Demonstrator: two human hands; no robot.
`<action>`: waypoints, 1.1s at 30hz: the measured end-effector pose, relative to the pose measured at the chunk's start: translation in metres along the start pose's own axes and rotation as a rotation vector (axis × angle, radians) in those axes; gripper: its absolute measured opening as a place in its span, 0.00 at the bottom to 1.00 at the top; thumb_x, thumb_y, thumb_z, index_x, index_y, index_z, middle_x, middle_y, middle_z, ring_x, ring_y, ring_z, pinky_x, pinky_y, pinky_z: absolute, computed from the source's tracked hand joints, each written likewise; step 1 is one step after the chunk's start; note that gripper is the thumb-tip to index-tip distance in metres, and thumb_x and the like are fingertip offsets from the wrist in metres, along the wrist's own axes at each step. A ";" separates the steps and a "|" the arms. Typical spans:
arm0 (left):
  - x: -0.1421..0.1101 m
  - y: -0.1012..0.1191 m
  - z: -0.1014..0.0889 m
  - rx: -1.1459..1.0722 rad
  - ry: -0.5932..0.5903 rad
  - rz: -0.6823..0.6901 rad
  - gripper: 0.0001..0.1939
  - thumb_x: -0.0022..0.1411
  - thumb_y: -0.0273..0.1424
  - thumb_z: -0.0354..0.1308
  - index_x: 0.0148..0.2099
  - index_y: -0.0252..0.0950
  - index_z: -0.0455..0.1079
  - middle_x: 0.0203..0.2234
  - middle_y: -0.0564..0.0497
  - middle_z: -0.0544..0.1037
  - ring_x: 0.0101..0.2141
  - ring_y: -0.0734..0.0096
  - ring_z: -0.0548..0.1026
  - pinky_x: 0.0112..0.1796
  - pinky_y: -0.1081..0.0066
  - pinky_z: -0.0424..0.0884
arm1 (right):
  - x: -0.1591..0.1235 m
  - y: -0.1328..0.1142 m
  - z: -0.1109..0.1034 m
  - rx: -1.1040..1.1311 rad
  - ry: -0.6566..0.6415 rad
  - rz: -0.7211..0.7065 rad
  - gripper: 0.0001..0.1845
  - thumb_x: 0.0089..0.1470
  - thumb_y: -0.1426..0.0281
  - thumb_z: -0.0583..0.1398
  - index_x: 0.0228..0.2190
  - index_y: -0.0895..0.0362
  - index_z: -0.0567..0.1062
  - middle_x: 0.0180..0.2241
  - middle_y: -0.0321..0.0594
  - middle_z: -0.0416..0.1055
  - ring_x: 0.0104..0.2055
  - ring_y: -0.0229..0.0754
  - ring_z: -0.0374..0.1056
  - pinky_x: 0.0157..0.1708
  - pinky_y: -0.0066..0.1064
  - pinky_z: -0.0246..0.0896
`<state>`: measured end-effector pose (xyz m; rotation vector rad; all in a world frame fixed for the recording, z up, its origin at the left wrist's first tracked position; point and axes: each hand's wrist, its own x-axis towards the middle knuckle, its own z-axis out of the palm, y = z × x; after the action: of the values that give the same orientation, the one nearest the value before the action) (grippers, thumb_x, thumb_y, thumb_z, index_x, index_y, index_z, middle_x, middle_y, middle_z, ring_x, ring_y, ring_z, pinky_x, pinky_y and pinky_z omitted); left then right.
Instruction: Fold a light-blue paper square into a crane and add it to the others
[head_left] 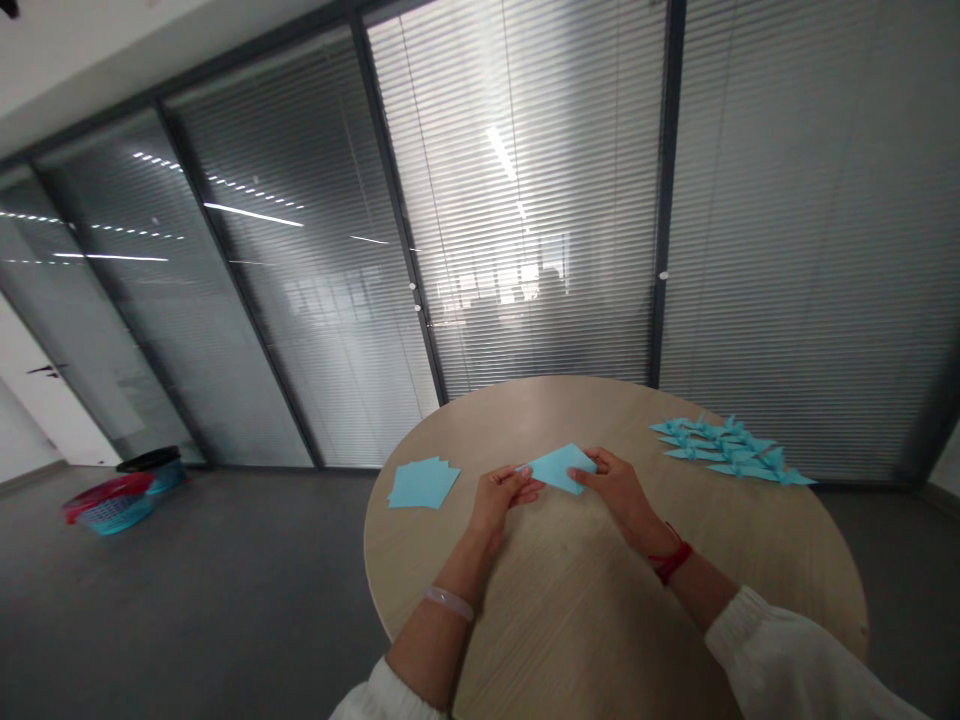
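Observation:
A folded sheet of light blue paper (553, 467), kite-like in outline, is held between my two hands above the table. My left hand (501, 498) pinches its narrow left end. At the wider right end, my right hand (611, 488) grips the paper with the thumb on top and fingers behind. Left of my hands lies a loose stack of flat blue paper sheets (424, 483). Over to the right, several folded blue paper cranes (724, 448) sit in close rows.
The round wooden table (555, 620) stands by a glass partition with blinds (525, 200). On the grey floor at left are a blue basket with a red liner (112, 505) and another with a black liner (154, 465). A white door (45, 400) is farther left.

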<state>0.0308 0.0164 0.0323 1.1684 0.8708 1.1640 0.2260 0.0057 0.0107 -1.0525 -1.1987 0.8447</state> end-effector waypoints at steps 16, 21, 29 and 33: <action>-0.002 0.002 -0.005 -0.082 -0.082 -0.100 0.16 0.50 0.38 0.66 0.36 0.30 0.76 0.37 0.40 0.80 0.39 0.59 0.77 0.40 0.67 0.73 | -0.003 -0.012 -0.002 0.015 -0.012 0.021 0.27 0.33 0.56 0.69 0.35 0.59 0.75 0.31 0.43 0.77 0.31 0.47 0.72 0.31 0.35 0.66; -0.003 -0.001 -0.002 -0.047 -0.109 -0.087 0.16 0.46 0.37 0.68 0.34 0.29 0.76 0.36 0.40 0.80 0.38 0.60 0.77 0.40 0.68 0.73 | -0.004 -0.013 -0.001 0.047 -0.030 0.044 0.26 0.33 0.57 0.70 0.34 0.59 0.74 0.31 0.42 0.77 0.31 0.47 0.72 0.31 0.35 0.66; -0.006 -0.001 0.005 0.023 -0.057 -0.085 0.20 0.43 0.41 0.69 0.30 0.28 0.76 0.29 0.39 0.80 0.32 0.62 0.78 0.37 0.67 0.73 | -0.004 -0.011 0.001 0.031 -0.051 0.068 0.28 0.30 0.55 0.70 0.33 0.58 0.74 0.30 0.43 0.78 0.31 0.49 0.74 0.30 0.36 0.67; -0.006 0.002 0.005 0.087 -0.014 -0.034 0.19 0.42 0.42 0.69 0.27 0.29 0.76 0.25 0.43 0.80 0.29 0.64 0.77 0.34 0.68 0.73 | -0.004 -0.014 0.001 0.032 -0.121 0.103 0.27 0.30 0.56 0.70 0.33 0.57 0.74 0.30 0.42 0.78 0.30 0.48 0.74 0.28 0.35 0.68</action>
<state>0.0334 0.0096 0.0348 1.2266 0.9345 1.0983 0.2235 -0.0020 0.0227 -1.0564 -1.2357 1.0162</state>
